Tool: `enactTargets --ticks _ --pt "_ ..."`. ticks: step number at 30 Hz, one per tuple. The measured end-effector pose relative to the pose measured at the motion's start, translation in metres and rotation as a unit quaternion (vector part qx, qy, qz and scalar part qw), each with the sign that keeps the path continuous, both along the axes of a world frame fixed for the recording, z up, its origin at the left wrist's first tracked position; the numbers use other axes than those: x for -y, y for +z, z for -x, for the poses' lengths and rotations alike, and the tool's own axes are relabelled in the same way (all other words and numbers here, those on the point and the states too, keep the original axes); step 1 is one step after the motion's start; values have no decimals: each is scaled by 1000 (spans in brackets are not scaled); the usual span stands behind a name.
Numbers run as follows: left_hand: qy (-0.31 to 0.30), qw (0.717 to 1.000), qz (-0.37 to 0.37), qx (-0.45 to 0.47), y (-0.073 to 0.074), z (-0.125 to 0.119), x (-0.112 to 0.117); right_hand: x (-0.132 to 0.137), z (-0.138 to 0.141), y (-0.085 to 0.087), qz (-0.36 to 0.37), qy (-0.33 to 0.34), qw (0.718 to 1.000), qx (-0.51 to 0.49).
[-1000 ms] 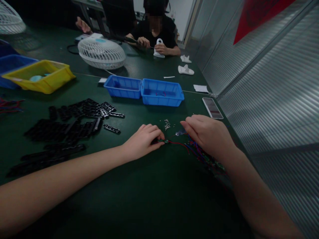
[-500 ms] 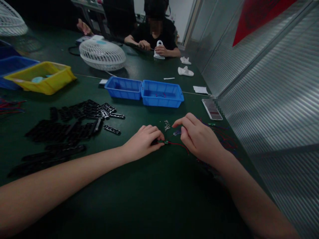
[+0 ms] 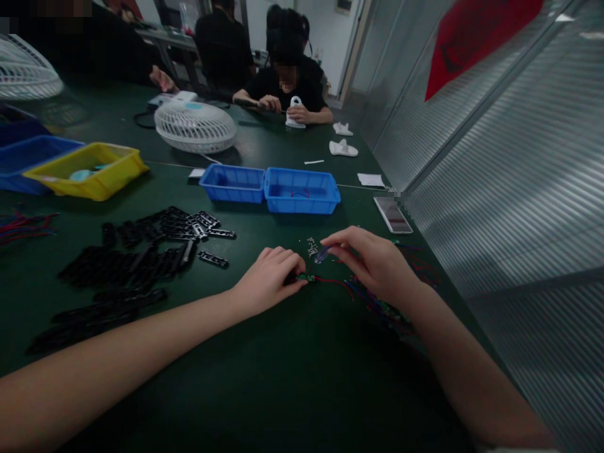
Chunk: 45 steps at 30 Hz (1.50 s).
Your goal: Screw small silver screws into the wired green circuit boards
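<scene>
My left hand [image 3: 270,277] rests on the dark green table [image 3: 264,377], fingers pinched on a small green circuit board [image 3: 307,277] with red wire trailing to the right. My right hand [image 3: 372,261] hovers just right of it, thumb and forefinger closed on a small bluish tool [image 3: 323,254] whose tip points at a little heap of tiny screws [image 3: 312,245]. A tangle of red and blue wires [image 3: 377,302] lies under my right wrist.
A pile of black plastic strips [image 3: 141,251] lies at the left. Two blue bins [image 3: 271,187] stand behind the hands, a yellow bin [image 3: 89,168] and a white fan [image 3: 195,126] farther left. A phone [image 3: 392,214] lies right. Another person [image 3: 287,88] works at the far end.
My right hand has lifted off the wire tangle and moved left toward the screws with the small tool pinched in it. The left hand has kept its pinch on the board.
</scene>
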State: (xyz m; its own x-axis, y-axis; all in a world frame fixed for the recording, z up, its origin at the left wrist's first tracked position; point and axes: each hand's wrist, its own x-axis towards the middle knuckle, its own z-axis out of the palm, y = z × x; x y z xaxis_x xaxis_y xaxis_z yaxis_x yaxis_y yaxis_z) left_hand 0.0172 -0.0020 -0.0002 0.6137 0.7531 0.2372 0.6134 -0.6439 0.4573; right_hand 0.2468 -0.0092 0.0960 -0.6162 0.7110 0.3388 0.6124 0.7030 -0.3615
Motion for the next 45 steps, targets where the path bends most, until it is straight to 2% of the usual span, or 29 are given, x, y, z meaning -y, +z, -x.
enactTargets --ticks 4,9,13,16,18,20,22,24,26,29,32,35,38,41,43,45 --pt "6 999 -41 -25 3 -2 3 3 4 -2 -36 -55 996 66" --pt "24 994 -96 -46 0 -2 7 8 8 -7 -106 -126 976 144" --pt "22 984 -161 -70 0 -1 10 7 4 -5 -58 -200 962 174" --pt "-4 963 -256 -86 2 -2 13 4 -1 -2 -3 -230 958 172" --pt "-29 941 -323 -98 4 -6 15 2 -4 -1 56 -211 967 134" --pt "-45 919 -374 -112 4 -10 18 -1 -7 -4 131 -164 976 60" --pt "-47 902 -412 -122 3 -15 20 -6 -8 -10 200 -111 973 -27" --pt "-43 888 -439 -135 1 -19 22 -12 -10 -18 245 -85 961 -94" --pt "-41 883 -439 -163 0 -22 24 -19 -12 -25 272 -74 949 -140" --pt "-48 893 -390 -219 2 -23 25 -26 -17 -30 287 -73 936 -190" --pt "-60 900 -353 -249 6 -22 23 -31 -22 -26 259 -86 936 -224" --pt "-64 898 -354 -253 8 -20 22 -36 -29 -18 216 -115 938 -248" --pt "-65 902 -350 -245 8 -18 22 -44 -41 -7 218 -137 928 -269" --pt "-67 908 -340 -235 6 -17 22 -55 -65 7 218 -170 915 -296" --pt "-70 911 -336 -227 4 -16 21 -62 -87 15 139 -227 924 -275" --pt "-75 914 -335 -216 3 -15 20 -70 -110 18 36 -310 936 -165"
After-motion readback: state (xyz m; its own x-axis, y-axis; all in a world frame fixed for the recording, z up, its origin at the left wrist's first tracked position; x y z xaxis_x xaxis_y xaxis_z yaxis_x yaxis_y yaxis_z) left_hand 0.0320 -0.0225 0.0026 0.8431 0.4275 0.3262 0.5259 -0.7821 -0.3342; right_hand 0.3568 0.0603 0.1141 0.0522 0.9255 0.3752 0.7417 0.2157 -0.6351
